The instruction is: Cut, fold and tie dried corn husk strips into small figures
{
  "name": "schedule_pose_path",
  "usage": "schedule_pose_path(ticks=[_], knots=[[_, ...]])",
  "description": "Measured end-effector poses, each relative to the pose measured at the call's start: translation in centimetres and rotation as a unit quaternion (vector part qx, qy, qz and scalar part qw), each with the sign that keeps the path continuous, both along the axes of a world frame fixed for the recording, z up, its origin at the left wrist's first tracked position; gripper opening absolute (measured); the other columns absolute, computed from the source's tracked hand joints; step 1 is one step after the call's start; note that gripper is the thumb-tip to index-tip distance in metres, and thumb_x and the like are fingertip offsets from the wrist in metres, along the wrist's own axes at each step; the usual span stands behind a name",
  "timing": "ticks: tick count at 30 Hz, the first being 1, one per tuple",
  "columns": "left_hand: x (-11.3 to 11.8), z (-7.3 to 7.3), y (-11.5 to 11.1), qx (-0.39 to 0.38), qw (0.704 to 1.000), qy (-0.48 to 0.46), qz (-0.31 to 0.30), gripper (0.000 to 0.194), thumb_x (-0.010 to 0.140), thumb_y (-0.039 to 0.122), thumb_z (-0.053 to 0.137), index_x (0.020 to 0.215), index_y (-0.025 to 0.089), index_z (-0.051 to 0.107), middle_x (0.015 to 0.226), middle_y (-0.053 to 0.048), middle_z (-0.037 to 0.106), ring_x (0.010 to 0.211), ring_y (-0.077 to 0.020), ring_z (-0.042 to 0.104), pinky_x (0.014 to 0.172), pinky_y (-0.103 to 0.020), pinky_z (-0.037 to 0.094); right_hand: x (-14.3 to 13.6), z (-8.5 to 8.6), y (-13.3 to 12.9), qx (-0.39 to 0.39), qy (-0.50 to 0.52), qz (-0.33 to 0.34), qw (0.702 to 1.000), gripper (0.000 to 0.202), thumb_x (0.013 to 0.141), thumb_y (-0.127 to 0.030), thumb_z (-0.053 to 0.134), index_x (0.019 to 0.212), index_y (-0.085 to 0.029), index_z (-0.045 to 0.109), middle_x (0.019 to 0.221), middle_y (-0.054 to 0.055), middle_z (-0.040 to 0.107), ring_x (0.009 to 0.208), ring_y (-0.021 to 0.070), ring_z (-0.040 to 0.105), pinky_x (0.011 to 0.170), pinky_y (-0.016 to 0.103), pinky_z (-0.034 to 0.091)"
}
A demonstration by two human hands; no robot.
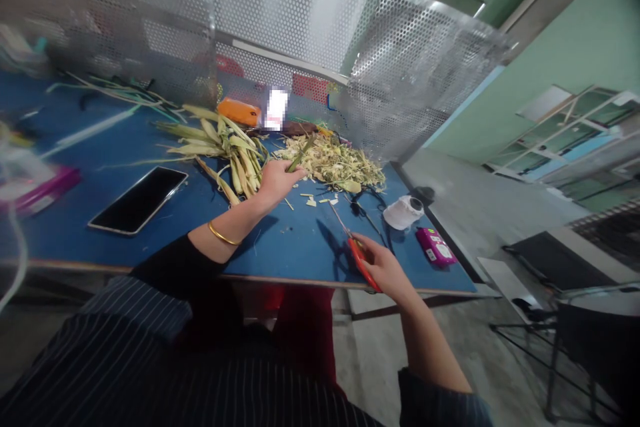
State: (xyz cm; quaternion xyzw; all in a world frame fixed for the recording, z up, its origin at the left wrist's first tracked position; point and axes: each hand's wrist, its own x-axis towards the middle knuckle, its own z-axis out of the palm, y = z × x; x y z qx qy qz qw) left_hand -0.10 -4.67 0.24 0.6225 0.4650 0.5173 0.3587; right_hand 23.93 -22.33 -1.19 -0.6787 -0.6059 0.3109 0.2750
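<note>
My left hand (277, 181) is closed on a narrow green husk (303, 152), whose tip points up and away from me. Just left of it lies a bundle of pale green and yellow corn husks (240, 157). Beyond the hand, a heap of shredded husk trimmings (337, 161) spreads over the blue table (295, 247). My right hand (384, 268) grips red-handled scissors (359, 260) near the front edge. Their slim blades point away toward a few small scraps (311, 201). The scissors are apart from the husk.
A black-screened phone (140, 200) lies at left. White thread spool (403, 212) and magenta box (435, 247) sit at right. Behind the heap are an orange object (239, 111), a lit blurred screen (276, 109) and a perforated metal panel (285, 7). A dark chair (595, 340) stands right.
</note>
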Motion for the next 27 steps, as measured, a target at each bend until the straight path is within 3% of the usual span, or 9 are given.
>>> schedule_pose_path(ticks=[2,5,7,10,18,24,27], knots=[[0.1,0.2,-0.3,0.005,1.000,0.019,0.009,0.024,0.070,0.036,0.068,0.077,0.014,0.075,0.067,-0.001,0.065,0.068,-0.0147,0.058,0.062,-0.024,0.040,-1.8,-0.3,0.0,0.009,0.232,0.001,0.973,0.057,0.069,-0.031,0.069,0.124,-0.024,0.056,0.082,-0.001,0.060,0.056,0.0101,0.049,0.057,0.027,0.041],[0.1,0.5,-0.8,0.018,0.998,0.056,0.026,0.024,0.071,0.036,0.066,0.075,0.014,0.075,0.066,-0.001,0.065,0.070,-0.0156,0.058,0.061,-0.023,0.039,-5.2,0.0,0.2,-0.024,0.445,0.060,0.893,0.061,0.065,-0.037,0.078,0.122,-0.026,0.057,0.090,0.000,0.055,0.056,0.0056,0.042,0.053,0.023,0.034],[0.1,0.7,-1.1,0.029,0.996,0.079,0.034,0.024,0.073,0.035,0.065,0.074,0.014,0.074,0.066,-0.001,0.065,0.070,-0.0160,0.057,0.062,-0.023,0.039,-7.1,0.5,0.4,-0.022,0.526,0.116,0.842,0.068,0.062,-0.049,0.079,0.122,-0.025,0.058,0.091,0.001,0.052,0.058,0.0060,0.039,0.054,0.024,0.033],[0.1,0.9,-1.3,0.048,0.993,0.100,0.040,0.024,0.074,0.035,0.063,0.075,0.014,0.074,0.067,-0.001,0.065,0.069,-0.0156,0.056,0.062,-0.023,0.038,-8.8,1.3,0.7,-0.035,0.577,0.138,0.804,0.068,0.063,-0.063,0.074,0.118,-0.026,0.058,0.090,0.001,0.051,0.059,0.0081,0.036,0.056,0.027,0.036],[-0.1,0.8,-1.2,0.079,0.985,0.142,0.049,0.027,0.078,0.035,0.056,0.076,0.014,0.073,0.062,-0.001,0.057,0.065,-0.0151,0.051,0.059,-0.024,0.034,-9.1,0.2,1.6,-0.039,0.572,0.142,0.807,0.068,0.074,-0.079,0.047,0.114,-0.024,0.057,0.083,0.001,0.047,0.052,0.0071,0.026,0.050,0.026,0.030],[0.0,0.4,-1.5,0.078,0.985,0.149,0.026,0.027,0.078,0.036,0.055,0.081,0.016,0.073,0.067,-0.001,0.061,0.067,-0.0160,0.053,0.061,-0.024,0.033,-9.4,1.1,2.2,-0.054,0.580,0.106,0.806,0.067,0.073,-0.079,0.049,0.110,-0.024,0.057,0.080,0.000,0.047,0.052,0.0078,0.024,0.050,0.025,0.031],[0.3,0.3,-1.7,0.079,0.982,0.172,0.025,0.026,0.079,0.035,0.053,0.076,0.017,0.072,0.062,0.000,0.055,0.064,-0.0154,0.049,0.058,-0.024,0.029,-9.5,1.6,2.4,-0.054,0.580,0.092,0.807,0.068,0.072,-0.079,0.050,0.109,-0.023,0.057,0.077,0.000,0.048,0.052,0.0079,0.026,0.049,0.024,0.031]])
